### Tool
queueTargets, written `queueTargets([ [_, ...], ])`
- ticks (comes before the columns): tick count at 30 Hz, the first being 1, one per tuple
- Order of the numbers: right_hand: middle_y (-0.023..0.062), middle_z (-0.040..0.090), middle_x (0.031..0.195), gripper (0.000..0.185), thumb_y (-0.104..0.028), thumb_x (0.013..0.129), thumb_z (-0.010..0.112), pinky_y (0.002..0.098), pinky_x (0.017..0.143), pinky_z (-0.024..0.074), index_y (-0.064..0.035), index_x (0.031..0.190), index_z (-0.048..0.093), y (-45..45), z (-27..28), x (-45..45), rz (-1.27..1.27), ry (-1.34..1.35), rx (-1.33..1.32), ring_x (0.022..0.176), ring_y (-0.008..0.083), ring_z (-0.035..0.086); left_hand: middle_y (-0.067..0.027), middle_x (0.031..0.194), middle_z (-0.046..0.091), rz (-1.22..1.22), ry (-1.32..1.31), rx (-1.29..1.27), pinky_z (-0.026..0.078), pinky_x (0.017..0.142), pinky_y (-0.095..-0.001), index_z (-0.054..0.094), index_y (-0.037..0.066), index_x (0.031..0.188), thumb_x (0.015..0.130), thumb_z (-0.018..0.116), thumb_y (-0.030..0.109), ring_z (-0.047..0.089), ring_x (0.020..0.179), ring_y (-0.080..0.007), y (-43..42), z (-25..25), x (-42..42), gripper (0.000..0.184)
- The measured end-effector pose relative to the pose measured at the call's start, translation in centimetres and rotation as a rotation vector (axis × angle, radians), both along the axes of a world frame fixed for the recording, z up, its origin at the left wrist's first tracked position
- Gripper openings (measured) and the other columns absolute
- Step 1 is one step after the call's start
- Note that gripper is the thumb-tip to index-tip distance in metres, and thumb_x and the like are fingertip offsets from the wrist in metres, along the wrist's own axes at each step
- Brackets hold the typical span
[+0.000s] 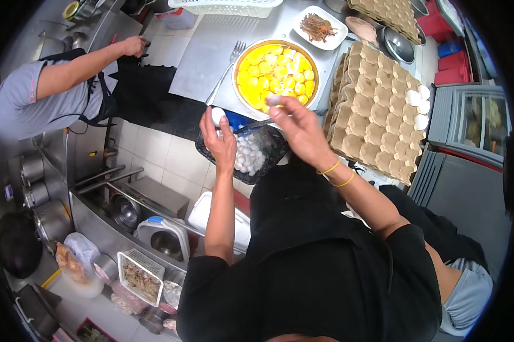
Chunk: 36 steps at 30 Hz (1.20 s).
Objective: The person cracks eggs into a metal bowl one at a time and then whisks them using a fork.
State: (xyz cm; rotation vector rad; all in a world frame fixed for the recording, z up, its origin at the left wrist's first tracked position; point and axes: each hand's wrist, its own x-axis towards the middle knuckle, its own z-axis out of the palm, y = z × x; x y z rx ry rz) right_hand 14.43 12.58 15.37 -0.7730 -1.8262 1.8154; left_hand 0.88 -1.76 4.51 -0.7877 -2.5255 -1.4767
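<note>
My left hand [220,142] holds a white egg [217,116] between thumb and fingers, beside the counter edge. Near the bowl's front rim, my right hand [298,126] pinches a pale piece that looks like eggshell [273,100]. A large round bowl [236,85] on the steel counter is filled with raw egg yolks [274,74], and a fork [225,74] leans at its left. Below my hands, a black-lined bin [271,161] contains many white eggshells [248,154]. A dark flat bar [256,125] crosses over the bin; whether either hand touches it is unclear.
Stacked cardboard egg trays [371,108] stand at right, with several white eggs [421,107] in one corner. Behind the bowl is a white dish [337,39] of brown strips. One co-worker [57,85] stands at left; another person [465,290] is close at my right.
</note>
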Motion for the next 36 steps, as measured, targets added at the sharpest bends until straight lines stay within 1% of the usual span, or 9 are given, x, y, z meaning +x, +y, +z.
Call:
queueTargets([
  [4, 0.0117, 0.068, 0.107, 0.030, -0.018, 0.091, 0.070, 0.0290, 0.076, 0.0530, 0.0004, 0.115, 0.065, 3.2, 1.1, 0.8, -0.020, -0.146, 0.032, 0.088, 0.0152, 0.064, -0.0269, 0.128, 0.053, -0.078, 0.263, -0.149, 0.046, 0.095, -0.0473, 0.053, -0.007, 0.131, 0.095, 0.059, 0.011, 0.055, 0.114, -0.0431, 1.2, -2.6, -1.8, 0.041],
  [8, 0.0127, 0.066, 0.114, 0.033, -0.012, 0.087, 0.072, 0.0311, 0.079, 0.0543, -0.0017, 0.118, 0.064, 5.3, 0.7, -0.7, 0.068, -0.071, 0.263, 0.092, 0.0182, 0.065, -0.0283, 0.125, 0.055, -0.172, 0.049, -0.206, 0.046, 0.096, -0.0462, 0.054, -0.007, 0.131, 0.093, 0.062, 0.011, 0.056, 0.113, -0.0431, 1.1, -3.0, -2.7, 0.043],
  [10, 0.0091, 0.065, 0.116, 0.037, -0.009, 0.088, 0.071, 0.0297, 0.080, 0.0539, -0.0058, 0.123, 0.063, 6.1, 1.4, -1.6, 0.203, -0.027, 0.435, 0.094, 0.0156, 0.065, -0.0217, 0.122, 0.059, -0.182, -0.243, -0.047, 0.051, 0.087, -0.0376, 0.055, -0.005, 0.128, 0.095, 0.062, 0.012, 0.061, 0.106, -0.0304, 1.3, 0.8, -2.8, 0.038],
  [13, 0.0145, 0.063, 0.119, 0.048, -0.010, 0.080, 0.073, 0.0370, 0.086, 0.0535, -0.0059, 0.126, 0.061, 7.4, 1.6, -4.3, 0.378, 0.138, 0.767, 0.100, 0.0300, 0.066, -0.0118, 0.114, 0.063, -0.287, -0.619, 0.312, 0.051, 0.074, -0.0250, 0.057, -0.003, 0.125, 0.098, 0.060, 0.016, 0.062, 0.090, -0.0122, 1.5, 5.0, -3.5, 0.033],
  [17, 0.0175, 0.063, 0.117, 0.052, -0.012, 0.076, 0.073, 0.0411, 0.089, 0.0519, -0.0043, 0.126, 0.062, 8.5, 2.5, -6.8, 0.569, 0.216, 0.854, 0.100, 0.0374, 0.064, -0.0098, 0.100, 0.067, -0.539, -0.809, 0.315, 0.050, 0.065, -0.0242, 0.058, -0.003, 0.119, 0.097, 0.064, 0.016, 0.062, 0.073, -0.0120, 3.5, 10.9, -5.0, 0.030],
  [21, 0.0183, 0.067, 0.105, 0.044, -0.011, 0.074, 0.073, 0.0401, 0.084, 0.0536, 0.0001, 0.115, 0.068, 10.7, 3.1, -7.7, 0.584, 0.238, 0.843, 0.095, 0.0363, 0.066, -0.0108, 0.102, 0.065, -0.623, -0.801, 0.324, 0.051, 0.064, -0.0250, 0.054, -0.003, 0.118, 0.092, 0.070, 0.013, 0.064, 0.079, -0.0128, 6.9, 12.3, -5.9, 0.034],
  [25, 0.0170, 0.069, 0.100, 0.045, -0.009, 0.070, 0.074, 0.0386, 0.076, 0.0559, 0.0006, 0.113, 0.069, 11.9, 2.8, -7.1, 0.498, 0.162, 0.770, 0.087, 0.0339, 0.068, -0.0131, 0.105, 0.065, -0.737, -0.723, 0.275, 0.054, 0.069, -0.0247, 0.054, -0.003, 0.116, 0.085, 0.074, 0.002, 0.066, 0.091, -0.0161, 8.7, 12.8, -6.1, 0.037],
  [31, 0.0173, 0.069, 0.103, 0.038, -0.009, 0.071, 0.076, 0.0403, 0.082, 0.0550, -0.0011, 0.107, 0.073, 12.7, 0.7, -7.0, 0.419, 0.204, 0.868, 0.091, 0.0358, 0.068, -0.0134, 0.104, 0.066, -0.654, -0.556, 0.077, 0.055, 0.073, -0.0249, 0.060, -0.004, 0.107, 0.078, 0.076, 0.002, 0.065, 0.093, -0.0102, 10.8, 11.8, -5.5, 0.034],
  [36, 0.0179, 0.066, 0.112, 0.045, -0.003, 0.068, 0.072, 0.0412, 0.081, 0.0554, -0.0022, 0.112, 0.069, 13.9, 0.6, -6.1, 0.433, 0.013, 1.062, 0.095, 0.0364, 0.066, -0.0098, 0.095, 0.069, -0.584, 0.112, -0.263, 0.052, 0.065, -0.0242, 0.066, -0.002, 0.105, 0.076, 0.077, 0.006, 0.064, 0.075, -0.0083, 10.9, 12.6, -4.9, 0.032],
])
